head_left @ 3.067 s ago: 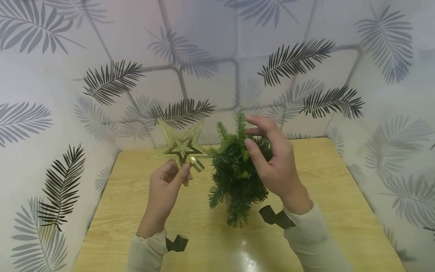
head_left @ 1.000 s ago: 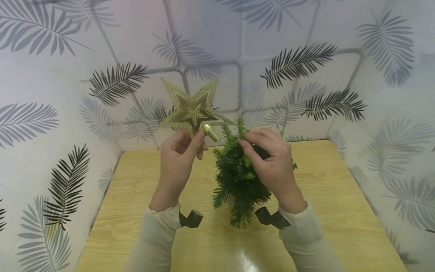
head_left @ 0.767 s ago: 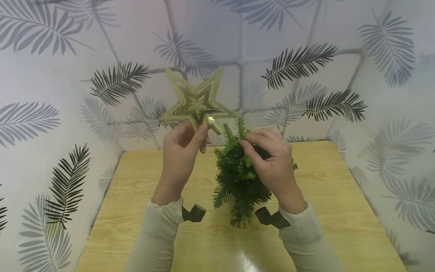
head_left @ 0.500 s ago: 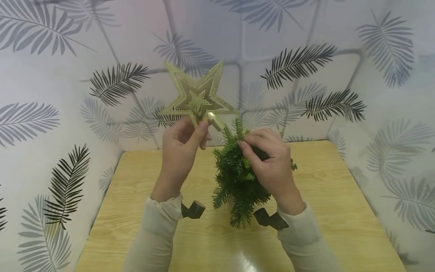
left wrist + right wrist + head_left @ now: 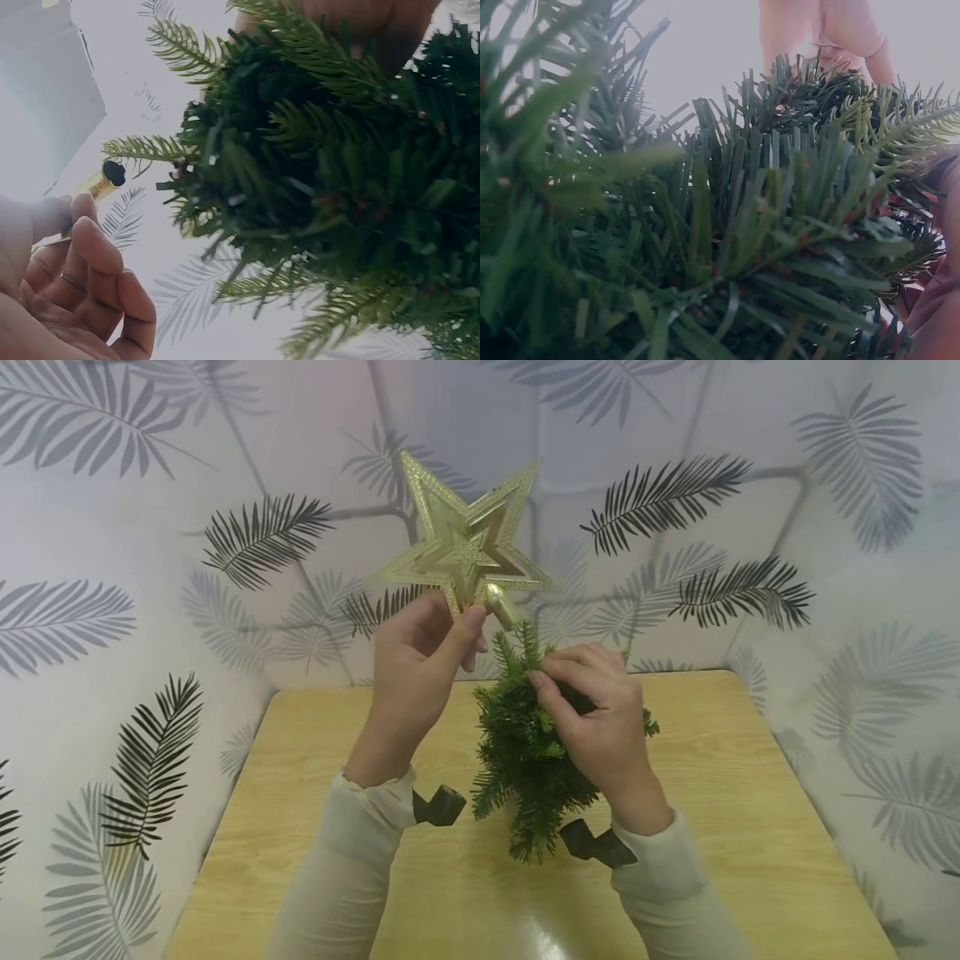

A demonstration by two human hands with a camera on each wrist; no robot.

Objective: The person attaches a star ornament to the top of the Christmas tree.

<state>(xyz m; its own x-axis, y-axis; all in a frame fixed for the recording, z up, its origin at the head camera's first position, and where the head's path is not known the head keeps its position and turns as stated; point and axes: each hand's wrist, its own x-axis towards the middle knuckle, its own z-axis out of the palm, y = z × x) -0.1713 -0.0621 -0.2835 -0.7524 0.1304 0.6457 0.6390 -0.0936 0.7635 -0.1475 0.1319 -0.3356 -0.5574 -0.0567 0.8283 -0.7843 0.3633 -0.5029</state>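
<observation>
A gold star tree topper [image 5: 468, 552] is pinched at its lower point between the thumb and fingers of my left hand [image 5: 420, 681]. Its short tubular socket [image 5: 501, 606] tilts down to the right, just over the top sprigs of a small artificial Christmas tree [image 5: 517, 760]. In the left wrist view, the dark open end of the socket [image 5: 114, 172] faces a sprig tip [image 5: 120, 148]; whether they touch I cannot tell. My right hand [image 5: 600, 718] pinches the tree near its top with thumb and forefinger. Green needles [image 5: 742, 225] fill most of the right wrist view.
The tree stands on a light wood table [image 5: 712, 860]; its base is hidden by branches. Behind the table hangs a pale wall covering [image 5: 660, 410] with a leaf pattern. A black wrist mount [image 5: 442, 806] sits on the left sleeve, and another mount [image 5: 600, 843] on the right.
My left hand has raised the star and carried it right, bringing its socket over the tree's tip. My right hand went from loose fingers beside the top to pinching it, then stayed there.
</observation>
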